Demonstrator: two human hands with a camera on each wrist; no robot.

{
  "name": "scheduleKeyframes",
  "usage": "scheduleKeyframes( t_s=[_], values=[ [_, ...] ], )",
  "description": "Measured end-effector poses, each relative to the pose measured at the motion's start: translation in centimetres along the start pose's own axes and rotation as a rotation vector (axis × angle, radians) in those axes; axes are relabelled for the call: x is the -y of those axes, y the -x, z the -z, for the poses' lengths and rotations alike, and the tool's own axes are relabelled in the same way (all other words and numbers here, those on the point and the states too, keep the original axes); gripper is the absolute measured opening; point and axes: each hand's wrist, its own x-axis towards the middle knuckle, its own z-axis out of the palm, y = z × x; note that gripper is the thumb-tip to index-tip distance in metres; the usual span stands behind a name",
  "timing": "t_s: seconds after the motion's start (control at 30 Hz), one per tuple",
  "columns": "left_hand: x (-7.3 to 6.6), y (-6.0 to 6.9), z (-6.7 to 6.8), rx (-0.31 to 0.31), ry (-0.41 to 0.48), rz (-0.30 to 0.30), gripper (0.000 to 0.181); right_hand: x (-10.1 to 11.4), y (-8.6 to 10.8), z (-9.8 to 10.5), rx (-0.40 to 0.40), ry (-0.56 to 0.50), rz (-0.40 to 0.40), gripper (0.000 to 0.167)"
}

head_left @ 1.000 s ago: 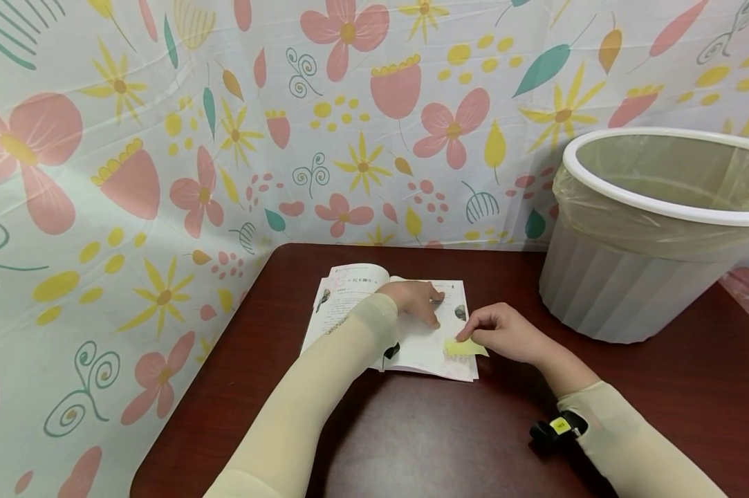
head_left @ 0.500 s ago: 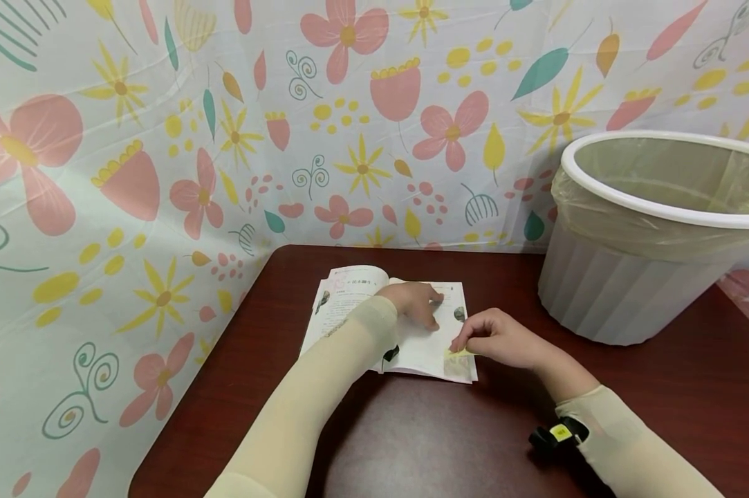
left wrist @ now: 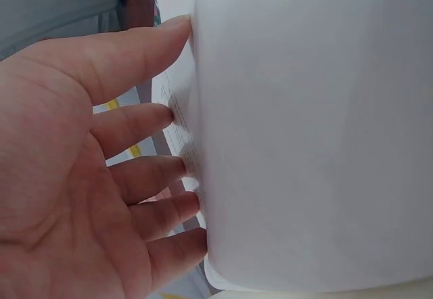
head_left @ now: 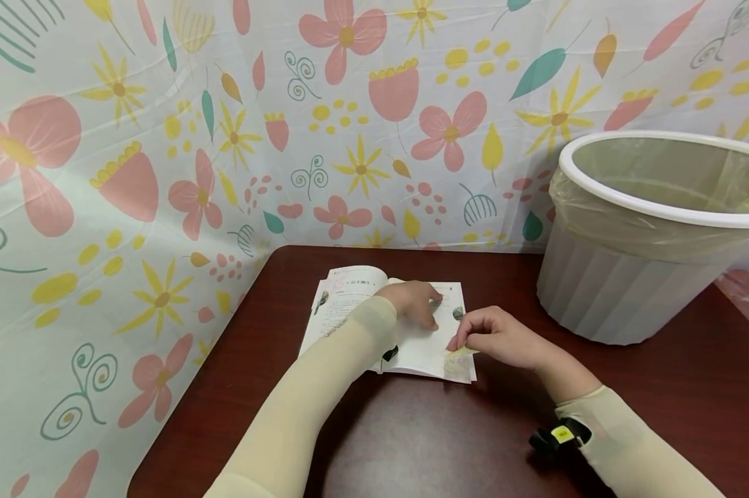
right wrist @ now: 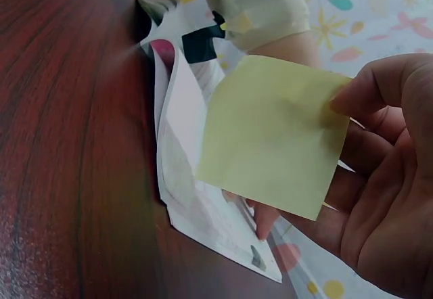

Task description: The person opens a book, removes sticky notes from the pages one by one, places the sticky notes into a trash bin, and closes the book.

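Note:
An open book (head_left: 411,354) with printed pages lies near the far side of the table. My left hand (head_left: 414,302) rests on its right page with fingers spread; in the left wrist view the fingertips (left wrist: 177,167) touch the paper. At the lower right corner of that page, my right hand (head_left: 501,337) pinches a yellow sticky note (right wrist: 270,136) between thumb and forefinger. The note stands tilted up from the page, seen almost edge-on in the head view. Whether its far edge touches the paper I cannot tell.
A grey waste bin (head_left: 604,290) with a white rim and a clear liner stands on the right side of the dark red-brown table (head_left: 405,443). A flower-printed cloth (head_left: 362,104) hangs behind and to the left.
The sticky note went from lying nearly flat over the page corner to tilted up, as my right hand shifted slightly left. My left hand stays in place on the page.

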Motion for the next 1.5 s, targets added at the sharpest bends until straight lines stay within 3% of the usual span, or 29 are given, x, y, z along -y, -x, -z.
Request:
scheduleKeyframes(
  t_s=[0.6,0.8,1.0,1.17,1.33,1.5],
  values=[
    [-0.1,0.2,1.6,-0.080,-0.056,-0.079,0.057,1.6,-0.3,0.1,-0.021,0.002,-0.039,0.022],
    [-0.4,-0.3,1.5,-0.108,-0.111,-0.103,0.049,2.5,0.0,0.7,-0.063,0.037,0.005,0.025],
    [-0.7,-0.2,1.7,-0.091,-0.090,-0.121,0.049,3.9,0.5,2.0,-0.101,0.012,0.096,0.029],
    [-0.7,-0.3,1.7,-0.079,-0.090,-0.122,0.050,6.1,0.7,4.0,-0.117,-0.022,0.199,0.031],
    [-0.7,-0.1,1.8,-0.070,-0.070,-0.114,0.048,10.0,0.8,7.2,-0.184,0.084,0.231,0.031],
    [-0.8,0.1,1.9,-0.065,-0.067,-0.126,0.049,15.3,0.5,11.5,-0.261,0.202,0.229,0.029]
  ],
)
